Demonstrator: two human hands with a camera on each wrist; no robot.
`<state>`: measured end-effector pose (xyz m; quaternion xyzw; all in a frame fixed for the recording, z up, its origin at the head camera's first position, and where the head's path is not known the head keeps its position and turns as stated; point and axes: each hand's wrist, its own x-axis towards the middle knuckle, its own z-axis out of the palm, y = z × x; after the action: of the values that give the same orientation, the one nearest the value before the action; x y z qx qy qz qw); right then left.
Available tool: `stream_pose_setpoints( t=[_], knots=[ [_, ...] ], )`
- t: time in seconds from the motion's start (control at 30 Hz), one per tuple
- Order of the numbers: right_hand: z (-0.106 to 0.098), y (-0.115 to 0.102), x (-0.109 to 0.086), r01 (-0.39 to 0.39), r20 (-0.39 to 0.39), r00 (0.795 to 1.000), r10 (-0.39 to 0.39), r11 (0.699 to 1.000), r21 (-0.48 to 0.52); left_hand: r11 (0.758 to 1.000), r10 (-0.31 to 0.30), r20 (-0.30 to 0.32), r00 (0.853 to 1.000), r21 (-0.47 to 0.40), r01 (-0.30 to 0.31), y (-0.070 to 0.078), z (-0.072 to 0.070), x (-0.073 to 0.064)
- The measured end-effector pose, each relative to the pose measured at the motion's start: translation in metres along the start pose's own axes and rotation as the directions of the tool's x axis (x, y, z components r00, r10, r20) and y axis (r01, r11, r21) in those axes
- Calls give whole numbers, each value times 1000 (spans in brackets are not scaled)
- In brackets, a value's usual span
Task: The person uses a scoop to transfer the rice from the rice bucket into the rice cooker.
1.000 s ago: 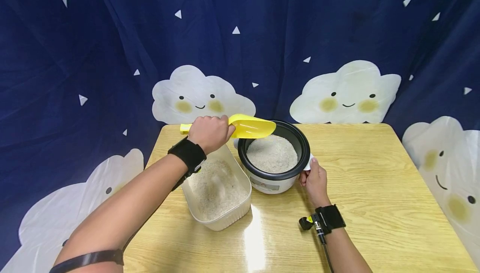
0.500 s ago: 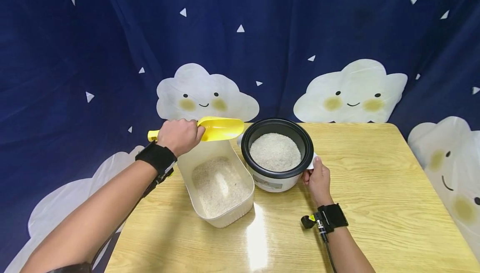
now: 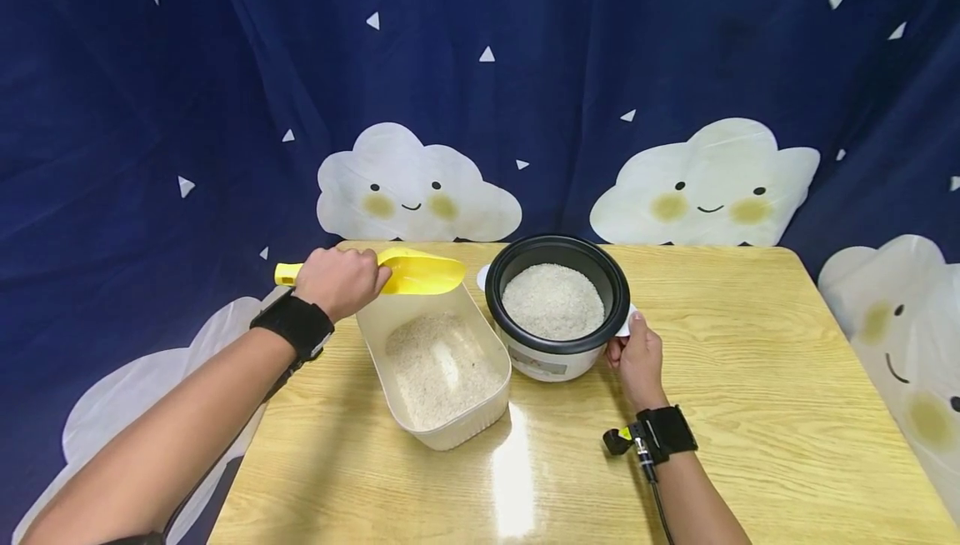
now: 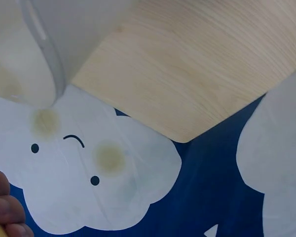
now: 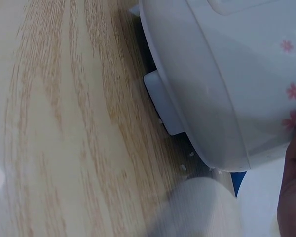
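Note:
My left hand [image 3: 339, 280] grips the handle of a yellow scoop [image 3: 423, 272], whose bowl hangs over the back end of a cream plastic bin [image 3: 397, 422]. Rice [image 3: 442, 370] covers the bottom of that bin. To its right stands a white rice cooker [image 3: 546, 364] with a black rim and a mound of rice [image 3: 553, 301] inside. My right hand [image 3: 637, 360] holds the cooker's white side handle [image 3: 628, 322]. In the right wrist view the cooker's body [image 5: 222, 84] shows small pink flowers, and part of my right hand appears at the edge.
Everything stands on a light wooden table [image 3: 750, 378]. A few rice grains [image 5: 183, 168] lie by the cooker's foot. Behind the table hangs a dark blue curtain [image 3: 480, 112] with white clouds. A cable [image 3: 657, 499] runs from the right wrist camera.
My left hand has carried the yellow scoop leftward, from over the rice cooker to over the bin's back end, and slightly lower. The right hand stays on the cooker's handle.

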<state>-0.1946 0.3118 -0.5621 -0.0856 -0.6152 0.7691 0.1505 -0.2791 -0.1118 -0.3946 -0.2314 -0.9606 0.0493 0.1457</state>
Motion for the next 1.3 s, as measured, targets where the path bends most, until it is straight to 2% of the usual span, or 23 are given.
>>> stream_pose_setpoints(
  t=[0.07, 0.27, 0.4, 0.5, 0.6, 0.7, 0.93, 1.0, 1.13, 1.2, 1.3],
  knots=[
    [0, 0, 0, -1, 3, 1000, 1, 1000, -1, 1000, 13, 5, 1000, 8, -13, -2, 1, -3],
    [0, -1, 0, -13, -1, 1000, 13, 1000, -29, 992, 74, 100, 992, 93, -84, -5, 9, -11],
    [0, -1, 0, -20, -17, 1000, 20, 999, -36, 977, 141, 132, 981, 144, -159, 3, 16, -9],
    [0, -1, 0, -26, -16, 1000, 26, 999, -39, 942, 208, 178, 962, 229, -246, 13, 21, -6],
    [0, 0, -1, -20, -4, 1000, 20, 999, -39, 888, 256, 241, 936, 324, -326, 24, 27, -4],
    [-1, 0, -1, -8, 6, 1000, 9, 999, -45, 850, 251, 282, 926, 394, -351, 35, 33, -2],
    [-2, 0, 0, 3, 1, 1000, -3, 999, -47, 769, 222, 321, 921, 523, -367, 52, 46, -2],
    [-1, -1, 0, 6, 3, 1000, -6, 999, -46, 758, 208, 328, 921, 541, -364, 56, 49, -3],
    [0, -1, 1, 4, 4, 1000, -4, 999, -43, 757, 171, 363, 916, 546, -358, 60, 52, -4],
    [-1, 0, 1, 2, -1, 1000, -3, 999, -33, 753, 169, 387, 907, 543, -372, 61, 52, -3],
    [-1, 0, 1, 2, -8, 1000, -2, 1000, -22, 721, 195, 423, 885, 549, -422, 62, 50, -1]
  ],
)
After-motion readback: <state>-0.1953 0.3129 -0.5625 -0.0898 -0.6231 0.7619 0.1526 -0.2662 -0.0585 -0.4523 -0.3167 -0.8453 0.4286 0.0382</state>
